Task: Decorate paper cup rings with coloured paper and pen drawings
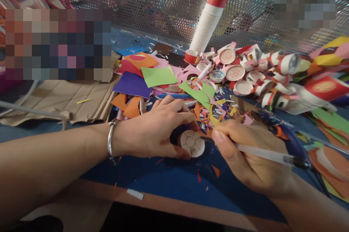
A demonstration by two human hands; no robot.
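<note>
My left hand (pixel 158 126), with a silver bangle (pixel 110 139) on its wrist, curls round a small cut paper cup base (pixel 192 143) and holds it on the blue table surface (pixel 169 177). The round white bottom of the base faces up and carries pen lines. My right hand (pixel 245 152) grips a clear pen (pixel 269 155) in a writing pinch, its tip at the right edge of the base.
Coloured paper sheets (pixel 152 77) and scraps lie behind my hands. A heap of cut cup bases (pixel 242 76) spreads to the right, with a tall stack of paper cups (pixel 211 14) leaning on a perforated metal wall (pixel 149 3). Brown cardboard (pixel 62 101) lies at left.
</note>
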